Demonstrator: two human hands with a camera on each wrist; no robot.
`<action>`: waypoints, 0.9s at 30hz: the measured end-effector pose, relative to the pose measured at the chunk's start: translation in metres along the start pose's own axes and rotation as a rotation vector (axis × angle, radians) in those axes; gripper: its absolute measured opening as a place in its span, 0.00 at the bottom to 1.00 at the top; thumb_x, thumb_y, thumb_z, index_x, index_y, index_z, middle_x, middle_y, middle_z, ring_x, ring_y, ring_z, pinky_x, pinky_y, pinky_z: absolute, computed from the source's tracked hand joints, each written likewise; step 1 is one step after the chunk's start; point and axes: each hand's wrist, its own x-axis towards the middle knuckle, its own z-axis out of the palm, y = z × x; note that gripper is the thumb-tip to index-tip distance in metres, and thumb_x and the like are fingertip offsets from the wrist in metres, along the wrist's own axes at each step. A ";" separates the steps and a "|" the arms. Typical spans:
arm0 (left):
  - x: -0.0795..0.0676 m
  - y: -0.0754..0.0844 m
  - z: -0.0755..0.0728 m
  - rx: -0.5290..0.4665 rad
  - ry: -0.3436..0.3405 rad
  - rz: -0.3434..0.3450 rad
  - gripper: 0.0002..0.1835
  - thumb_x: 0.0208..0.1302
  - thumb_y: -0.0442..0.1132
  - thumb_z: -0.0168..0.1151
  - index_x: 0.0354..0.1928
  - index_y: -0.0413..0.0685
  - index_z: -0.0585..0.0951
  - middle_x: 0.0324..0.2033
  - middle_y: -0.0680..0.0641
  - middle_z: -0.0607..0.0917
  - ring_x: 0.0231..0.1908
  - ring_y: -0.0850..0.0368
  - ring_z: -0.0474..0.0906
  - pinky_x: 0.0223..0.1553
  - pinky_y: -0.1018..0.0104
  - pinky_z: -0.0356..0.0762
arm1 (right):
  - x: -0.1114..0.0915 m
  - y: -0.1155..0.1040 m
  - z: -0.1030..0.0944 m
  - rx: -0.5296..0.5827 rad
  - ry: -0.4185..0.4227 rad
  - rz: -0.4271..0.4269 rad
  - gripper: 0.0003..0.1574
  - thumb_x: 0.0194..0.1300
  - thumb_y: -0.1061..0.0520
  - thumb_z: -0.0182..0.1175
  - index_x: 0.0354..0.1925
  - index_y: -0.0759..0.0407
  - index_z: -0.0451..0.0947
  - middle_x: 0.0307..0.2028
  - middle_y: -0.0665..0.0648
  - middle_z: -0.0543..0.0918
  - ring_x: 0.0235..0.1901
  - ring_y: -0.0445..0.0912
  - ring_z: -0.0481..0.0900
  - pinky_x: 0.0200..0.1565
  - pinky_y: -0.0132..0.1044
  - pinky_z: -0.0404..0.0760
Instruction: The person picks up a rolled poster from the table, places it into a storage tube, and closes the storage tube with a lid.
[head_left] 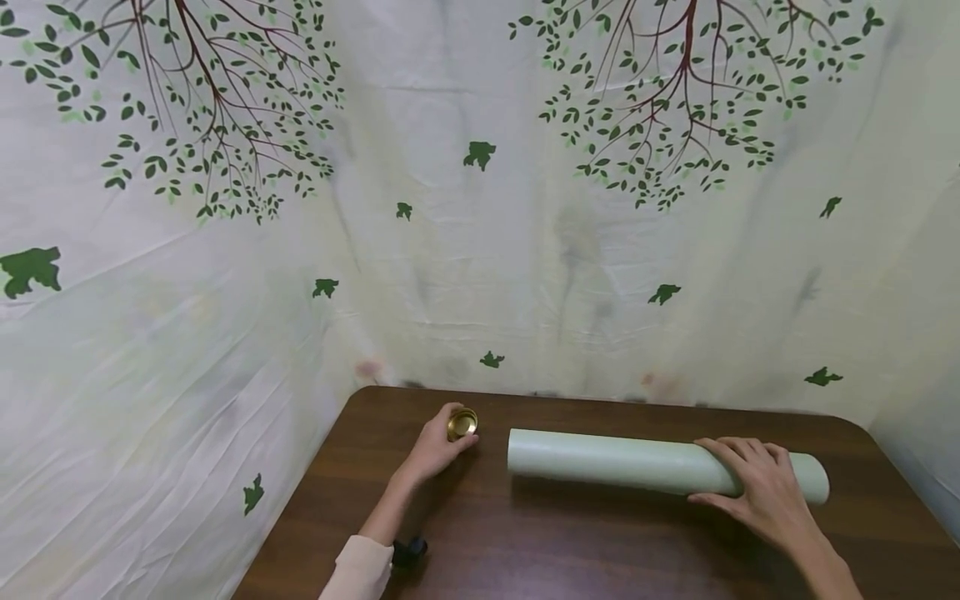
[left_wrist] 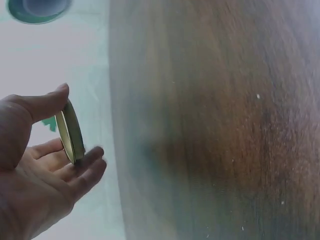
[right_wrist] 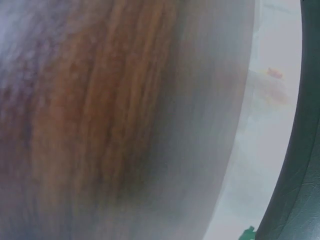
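A shallow round gold lid (head_left: 462, 424) is pinched between the thumb and fingers of my left hand (head_left: 435, 446), above the far left part of the table. In the left wrist view the same lid (left_wrist: 74, 132) stands edge-on between thumb and fingertips. A long pale green tube (head_left: 607, 457) lies sideways in the head view, its left end a short way from the lid. My right hand (head_left: 765, 492) grips the tube near its right end, fingers over the top and thumb at the near side. In the right wrist view only the tube's side (right_wrist: 300, 200) shows; the hand is hidden.
The dark brown wooden table (head_left: 555, 550) has rounded far corners. White cloth (head_left: 450, 275) printed with trees and green leaves hangs behind and beside it. A small black device (head_left: 409, 552) sits at my left wrist.
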 end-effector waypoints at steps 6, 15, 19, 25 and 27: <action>-0.006 0.004 -0.009 -0.052 -0.009 -0.026 0.35 0.66 0.41 0.73 0.71 0.43 0.70 0.63 0.36 0.80 0.63 0.40 0.77 0.64 0.42 0.74 | 0.001 0.000 0.000 0.003 0.009 -0.004 0.55 0.38 0.21 0.74 0.58 0.50 0.83 0.45 0.56 0.85 0.43 0.55 0.79 0.47 0.56 0.66; -0.017 0.012 -0.018 -0.100 -0.052 0.010 0.30 0.71 0.43 0.67 0.72 0.50 0.72 0.66 0.39 0.78 0.64 0.42 0.77 0.63 0.44 0.76 | 0.002 -0.002 0.001 0.009 -0.014 0.021 0.56 0.29 0.33 0.83 0.59 0.49 0.82 0.47 0.57 0.85 0.47 0.55 0.78 0.50 0.58 0.65; -0.021 0.016 -0.022 -0.257 -0.153 0.020 0.30 0.75 0.43 0.63 0.74 0.49 0.68 0.69 0.35 0.74 0.62 0.38 0.81 0.56 0.56 0.81 | 0.005 -0.004 0.003 0.016 -0.019 0.033 0.56 0.30 0.32 0.83 0.60 0.49 0.82 0.48 0.57 0.85 0.47 0.56 0.78 0.50 0.58 0.65; -0.026 0.022 -0.020 -0.485 -0.282 0.064 0.30 0.76 0.38 0.61 0.76 0.47 0.65 0.70 0.29 0.70 0.56 0.49 0.85 0.55 0.49 0.83 | 0.007 -0.007 0.005 0.027 -0.024 0.044 0.56 0.30 0.33 0.83 0.60 0.49 0.82 0.48 0.58 0.85 0.47 0.57 0.78 0.51 0.59 0.66; -0.027 0.025 -0.017 -0.532 -0.307 0.080 0.30 0.76 0.37 0.61 0.76 0.46 0.65 0.70 0.28 0.69 0.55 0.51 0.86 0.57 0.44 0.82 | 0.007 -0.008 0.005 0.034 -0.029 0.051 0.55 0.31 0.33 0.83 0.60 0.49 0.82 0.48 0.58 0.85 0.47 0.57 0.78 0.51 0.59 0.66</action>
